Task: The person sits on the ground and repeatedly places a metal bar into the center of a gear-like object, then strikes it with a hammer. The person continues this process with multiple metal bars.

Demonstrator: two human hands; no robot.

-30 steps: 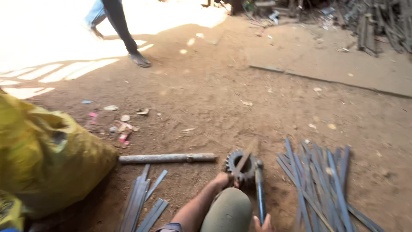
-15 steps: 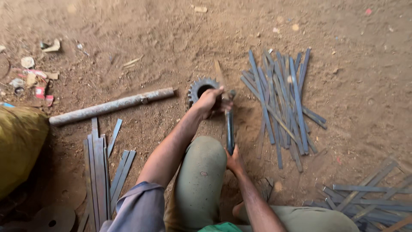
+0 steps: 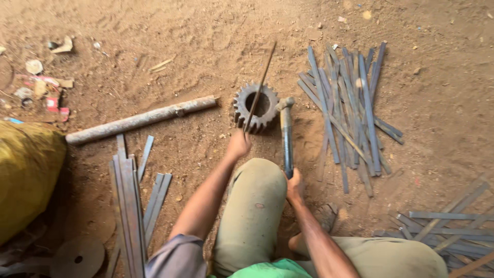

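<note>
Two closed grips: left hand (image 3: 238, 145) around thin rod (image 3: 260, 85) over gear (image 3: 256, 107), right hand (image 3: 294, 186) around hammer (image 3: 286, 135).

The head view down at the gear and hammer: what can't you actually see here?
- Right hand: its grip on the hammer handle is partly hidden behind the knee.
- Strip in the left hand: thin, slightly blurred; contact with the gear unclear.
- Yellow sack: cut off by the left edge.

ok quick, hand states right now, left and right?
Left hand: closed, holding a thin metal strip laid across the gear.
Right hand: closed on the hammer handle.
</note>
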